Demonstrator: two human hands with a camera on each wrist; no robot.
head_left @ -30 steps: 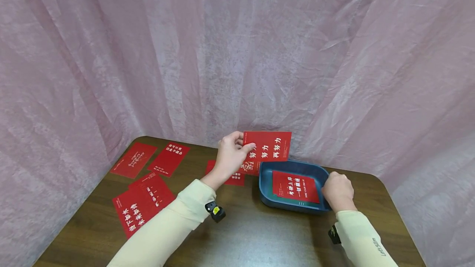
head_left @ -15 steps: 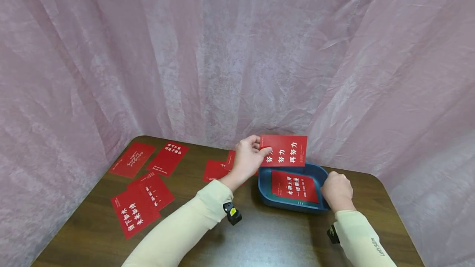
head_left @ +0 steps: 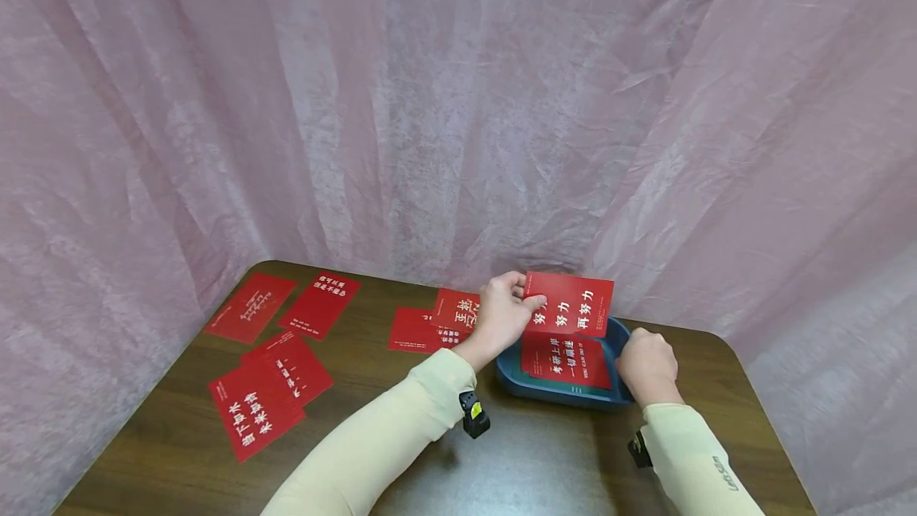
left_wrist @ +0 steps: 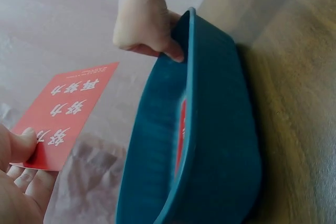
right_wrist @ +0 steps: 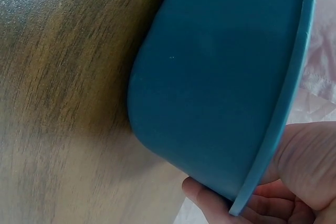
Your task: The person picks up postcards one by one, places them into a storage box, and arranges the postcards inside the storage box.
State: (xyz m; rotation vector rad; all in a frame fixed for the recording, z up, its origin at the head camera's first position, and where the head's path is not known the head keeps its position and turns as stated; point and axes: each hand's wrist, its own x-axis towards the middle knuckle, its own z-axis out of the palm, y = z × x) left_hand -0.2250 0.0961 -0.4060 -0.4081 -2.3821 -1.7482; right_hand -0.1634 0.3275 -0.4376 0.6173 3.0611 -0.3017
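My left hand [head_left: 499, 313] pinches a red card [head_left: 573, 301] with white lettering by its left edge, thumb on the printed face. The card hangs over the back part of a blue plastic tray [head_left: 566, 396], overlapping it in the head view. Another red card [head_left: 569, 361] lies inside the tray, with a dark green surface showing below it. My right hand [head_left: 648, 365] grips the tray's right end; in the right wrist view, fingers [right_wrist: 202, 195] sit under the rim outside. The left wrist view shows the held card [left_wrist: 68, 108] beside the tray wall [left_wrist: 226, 119], apart from it.
Two overlapping red cards lie behind the left forearm: a front card [head_left: 415, 329] and a back card [head_left: 453, 305]. Several more red cards [head_left: 251, 309] are spread over the left of the wooden table [head_left: 165, 428]. A pink curtain [head_left: 458, 102] hangs along the back.
My left hand has carried the pinched card rightward and slightly down, from left of the tray to over it. Cards behind the left forearm show more now. The right hand stays at the tray.
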